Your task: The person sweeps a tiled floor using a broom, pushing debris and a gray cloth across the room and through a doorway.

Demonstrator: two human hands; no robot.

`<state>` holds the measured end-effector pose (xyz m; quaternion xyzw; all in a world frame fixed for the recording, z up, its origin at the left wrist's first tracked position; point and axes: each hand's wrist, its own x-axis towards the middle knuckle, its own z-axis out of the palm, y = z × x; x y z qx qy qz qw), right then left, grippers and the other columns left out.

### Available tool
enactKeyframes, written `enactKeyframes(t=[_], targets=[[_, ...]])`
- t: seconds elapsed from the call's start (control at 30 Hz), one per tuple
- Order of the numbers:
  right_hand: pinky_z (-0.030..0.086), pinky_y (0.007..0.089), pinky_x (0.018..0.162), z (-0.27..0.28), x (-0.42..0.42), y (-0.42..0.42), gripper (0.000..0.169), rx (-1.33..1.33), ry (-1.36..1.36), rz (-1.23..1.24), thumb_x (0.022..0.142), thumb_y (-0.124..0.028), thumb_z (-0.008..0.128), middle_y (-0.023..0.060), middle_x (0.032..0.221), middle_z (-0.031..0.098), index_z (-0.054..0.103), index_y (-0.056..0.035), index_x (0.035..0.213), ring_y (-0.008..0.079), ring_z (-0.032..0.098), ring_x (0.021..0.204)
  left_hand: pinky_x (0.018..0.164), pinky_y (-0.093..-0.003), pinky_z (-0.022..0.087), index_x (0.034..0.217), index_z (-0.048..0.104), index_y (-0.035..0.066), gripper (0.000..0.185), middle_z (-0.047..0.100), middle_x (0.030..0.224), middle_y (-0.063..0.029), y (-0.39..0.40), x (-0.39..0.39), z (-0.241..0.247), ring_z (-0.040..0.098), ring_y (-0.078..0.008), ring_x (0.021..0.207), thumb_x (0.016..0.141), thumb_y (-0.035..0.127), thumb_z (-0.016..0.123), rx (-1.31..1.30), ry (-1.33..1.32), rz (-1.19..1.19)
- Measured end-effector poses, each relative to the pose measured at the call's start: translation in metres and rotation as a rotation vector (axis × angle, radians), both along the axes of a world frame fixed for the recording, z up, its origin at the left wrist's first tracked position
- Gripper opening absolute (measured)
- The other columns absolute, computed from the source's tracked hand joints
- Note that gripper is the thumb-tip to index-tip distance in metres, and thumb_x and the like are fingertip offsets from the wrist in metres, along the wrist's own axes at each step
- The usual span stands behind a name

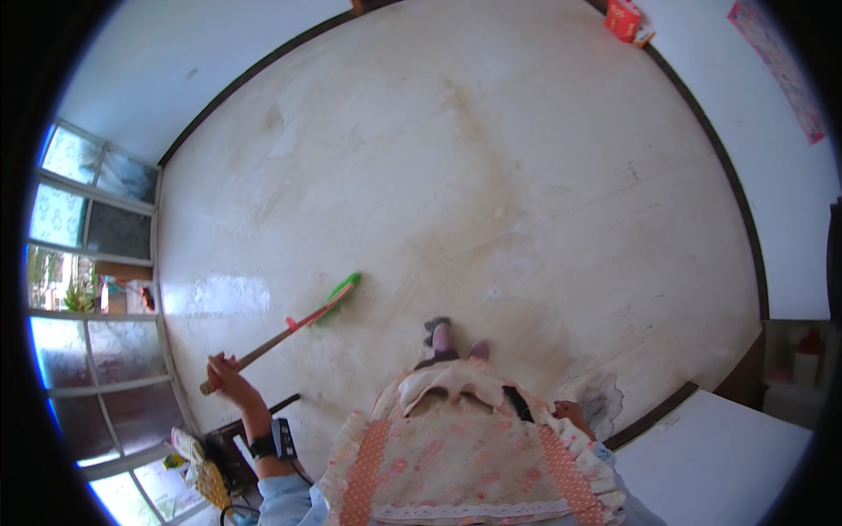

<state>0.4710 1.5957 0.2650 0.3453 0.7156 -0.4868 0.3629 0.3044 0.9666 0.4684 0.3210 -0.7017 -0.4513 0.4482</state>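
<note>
My left hand (230, 383) is closed around the upper end of a wooden broom handle (263, 346), at the lower left. The handle slants up and to the right to a broom head with green bristles (341, 296), which is at the floor. A red tie or strip is on the handle just above the head. A black device is strapped on my left wrist. My right hand (571, 413) is low beside the floral apron, and its fingers look curled; whether it holds anything cannot be told.
Stained pale floor (395, 164) spreads ahead, edged by dark skirting. Glazed window panels (92, 276) line the left side. A red bag (623, 21) stands by the far right wall. A dark object lies beside my shoe (443, 338). Bags and items (204, 470) are at the lower left.
</note>
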Motion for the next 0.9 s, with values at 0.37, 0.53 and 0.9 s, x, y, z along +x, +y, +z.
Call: enactKeyframes(t=[0.37, 0.53, 0.9], targets=[[0.047, 0.0338, 0.048, -0.035, -0.026, 0.005, 0.026, 0.115, 0.162, 0.242, 0.083, -0.018, 0.045, 0.0154, 0.068, 0.062, 0.062, 0.0008, 0.090, 0.0226, 0.059, 0.053, 0.052, -0.0226, 0.038, 0.072, 0.052, 0.005, 0.025, 0.037, 0.050, 0.0030, 0.012, -0.009, 0.005, 0.033, -0.0061, 0.046, 0.089, 0.022, 0.045, -0.025, 0.065, 0.014], [0.046, 0.0380, 0.059, -0.029, -0.002, 0.007, 0.027, 0.187, 0.302, 0.340, 0.081, -0.023, 0.047, 0.0203, 0.073, 0.060, 0.060, -0.0007, 0.087, 0.0316, 0.059, 0.064, 0.050, -0.0217, 0.038, 0.072, 0.051, 0.005, 0.026, 0.037, 0.050, 0.0034, 0.014, -0.016, -0.002, 0.033, -0.0062, 0.046, 0.089, 0.023, 0.045, 0.036, 0.041, -0.021], [0.048, 0.0380, 0.056, -0.105, 0.055, 0.050, 0.022, 0.085, 0.058, 0.236, 0.071, -0.020, 0.059, 0.0128, 0.073, 0.061, 0.060, -0.0025, 0.084, 0.0278, 0.060, 0.065, 0.047, -0.0200, 0.035, 0.077, 0.054, 0.004, 0.028, 0.043, 0.058, 0.0011, -0.006, -0.027, -0.037, 0.042, -0.0071, 0.052, 0.088, 0.030, 0.049, -0.033, 0.064, 0.048]])
